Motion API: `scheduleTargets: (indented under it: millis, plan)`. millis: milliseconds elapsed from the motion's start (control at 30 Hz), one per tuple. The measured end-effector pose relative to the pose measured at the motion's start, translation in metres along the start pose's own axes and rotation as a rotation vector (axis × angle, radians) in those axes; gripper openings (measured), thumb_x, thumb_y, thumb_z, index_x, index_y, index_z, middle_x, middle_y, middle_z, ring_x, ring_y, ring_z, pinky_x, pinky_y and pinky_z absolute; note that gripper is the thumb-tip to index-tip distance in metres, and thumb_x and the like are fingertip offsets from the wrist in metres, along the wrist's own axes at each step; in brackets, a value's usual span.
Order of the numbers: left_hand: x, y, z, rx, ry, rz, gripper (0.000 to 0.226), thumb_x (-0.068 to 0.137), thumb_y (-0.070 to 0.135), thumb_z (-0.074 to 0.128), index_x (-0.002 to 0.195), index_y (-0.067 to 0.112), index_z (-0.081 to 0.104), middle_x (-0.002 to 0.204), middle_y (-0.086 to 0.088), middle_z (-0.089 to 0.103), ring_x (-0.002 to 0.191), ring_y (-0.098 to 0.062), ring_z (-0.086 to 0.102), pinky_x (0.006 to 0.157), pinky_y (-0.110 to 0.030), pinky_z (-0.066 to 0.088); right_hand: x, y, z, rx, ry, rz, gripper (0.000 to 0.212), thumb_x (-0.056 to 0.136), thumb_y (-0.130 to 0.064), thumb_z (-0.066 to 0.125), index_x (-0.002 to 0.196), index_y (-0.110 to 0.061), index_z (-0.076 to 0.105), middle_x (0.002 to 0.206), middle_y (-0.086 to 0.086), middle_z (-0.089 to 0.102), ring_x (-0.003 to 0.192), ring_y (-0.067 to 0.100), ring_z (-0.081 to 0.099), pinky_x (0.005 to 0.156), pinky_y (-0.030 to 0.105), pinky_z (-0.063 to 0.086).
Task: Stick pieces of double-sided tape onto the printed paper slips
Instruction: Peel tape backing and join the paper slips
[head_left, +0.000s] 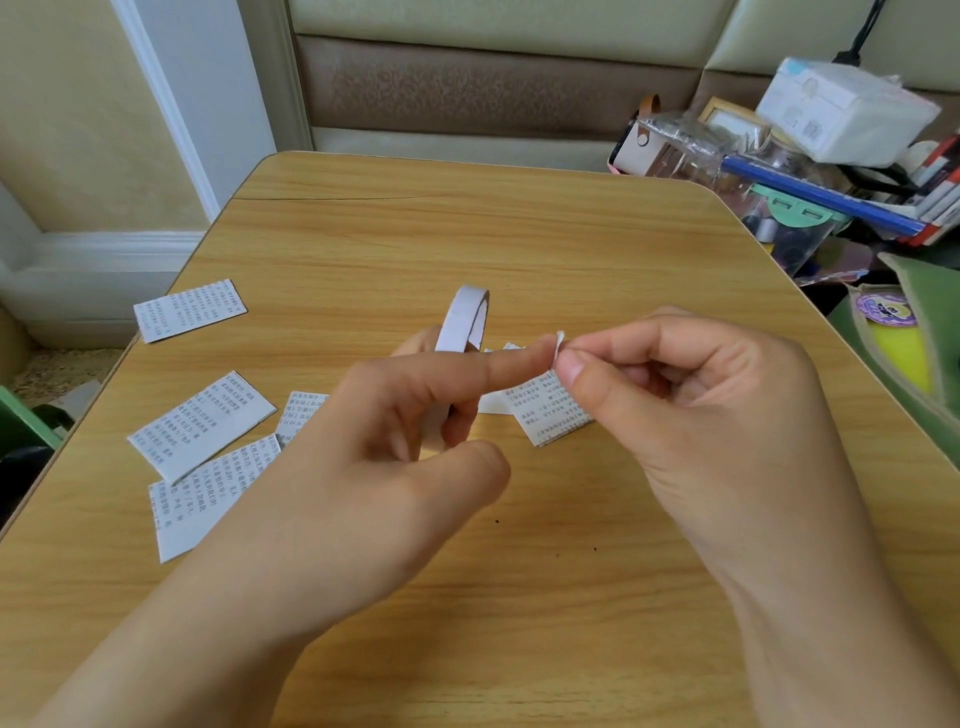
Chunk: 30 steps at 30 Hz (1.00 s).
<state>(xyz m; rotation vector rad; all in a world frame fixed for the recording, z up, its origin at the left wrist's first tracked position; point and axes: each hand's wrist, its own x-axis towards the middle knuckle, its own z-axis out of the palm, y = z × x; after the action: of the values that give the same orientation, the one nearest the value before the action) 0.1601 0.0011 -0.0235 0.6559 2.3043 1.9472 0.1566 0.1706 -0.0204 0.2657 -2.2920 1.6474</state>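
The counter (519, 545) carries the printed slips. Take the tape roll (465, 327) as your landmark: it stands on edge, ringed on your left hand (410, 441), whose index finger stretches right. Just right of the roll, one slip (550, 410) lies under your fingers, long axis running toward you and right. Your right hand (691, 410) pinches a small tape piece (559, 347) against that left fingertip, upright, directly above the slip. Your right hand is nearer; press it downward. Other slips (200, 426) lie left of the roll.
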Motion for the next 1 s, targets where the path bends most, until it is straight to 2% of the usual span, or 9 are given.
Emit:
scheduleTargets:
  millis: [167,300,433,533,667,833,900,1000]
  plan:
    - [-0.0012,0.0007,0.0040,0.192,0.025,0.021,0.054,0.060,0.034,0.054,0.107,0.061,0.059,0.077,0.014,0.039,0.075,-0.005,0.042,0.060,-0.009,0.036,-0.0002,0.0019,0.0009,0.003,0.004,0.014,0.007,0.071,-0.028,0.074,0.073,-0.035,0.075,0.063,-0.003,0.056,0.060,0.005,0.049,0.057,0.019,0.041]
    - [-0.0012,0.0012,0.0064,0.235,0.040,0.011,0.056,0.062,0.029,0.056,0.108,0.060,0.058,0.078,0.016,0.039,0.075,-0.007,0.045,0.063,-0.010,0.039,-0.0004,0.0022,0.0014,-0.042,0.022,0.013,0.005,0.070,-0.029,0.073,0.071,-0.034,0.074,0.061,-0.007,0.052,0.059,0.004,0.046,0.055,0.016,0.038]
    - [-0.0004,-0.0002,0.0018,0.128,0.007,-0.003,0.050,0.058,0.037,0.053,0.102,0.060,0.063,0.077,0.010,0.039,0.072,-0.008,0.040,0.060,-0.014,0.034,-0.0003,0.0016,0.0010,-0.007,0.009,0.014,0.006,0.071,-0.027,0.073,0.070,-0.034,0.074,0.064,-0.002,0.054,0.062,0.007,0.049,0.058,0.020,0.041]
    - [-0.0005,0.0005,0.0005,0.041,0.006,-0.011,0.048,0.057,0.031,0.060,0.098,0.056,0.067,0.072,0.011,0.040,0.070,-0.002,0.040,0.065,-0.008,0.034,-0.0001,0.0012,0.0005,-0.004,0.005,0.009,0.006,0.071,-0.028,0.073,0.069,-0.034,0.074,0.065,0.000,0.054,0.062,0.010,0.049,0.059,0.023,0.041]
    - [0.0000,0.0006,0.0003,-0.037,-0.004,-0.006,0.047,0.055,0.034,0.056,0.097,0.052,0.069,0.066,0.014,0.039,0.068,0.002,0.040,0.065,-0.005,0.034,-0.0005,0.0003,0.0004,-0.009,0.012,0.013,0.004,0.071,-0.029,0.073,0.071,-0.033,0.074,0.069,0.005,0.057,0.065,0.017,0.051,0.061,0.027,0.043]
    - [0.0002,-0.0014,-0.0004,-0.091,-0.023,-0.005,0.047,0.054,0.032,0.057,0.097,0.048,0.071,0.066,0.014,0.039,0.068,0.000,0.039,0.062,-0.008,0.034,-0.0011,0.0000,0.0008,0.000,0.013,0.021,0.002,0.072,-0.029,0.073,0.072,-0.030,0.074,0.077,0.012,0.067,0.071,0.029,0.055,0.064,0.041,0.047]
    - [0.0001,-0.0016,-0.0005,-0.085,-0.022,-0.002,0.048,0.055,0.031,0.057,0.097,0.049,0.071,0.065,0.014,0.039,0.068,-0.001,0.039,0.063,-0.009,0.034,-0.0010,0.0000,0.0005,0.003,0.016,0.021,0.002,0.072,-0.029,0.073,0.072,-0.030,0.075,0.077,0.012,0.067,0.068,0.026,0.054,0.063,0.038,0.046]
    - [-0.0005,-0.0016,-0.0003,-0.025,-0.012,0.007,0.048,0.056,0.033,0.056,0.098,0.053,0.068,0.068,0.012,0.039,0.069,-0.002,0.039,0.065,-0.008,0.034,-0.0011,-0.0004,-0.0003,0.019,0.007,0.014,0.004,0.072,-0.029,0.073,0.073,-0.033,0.075,0.072,0.005,0.065,0.063,0.012,0.052,0.060,0.026,0.044]
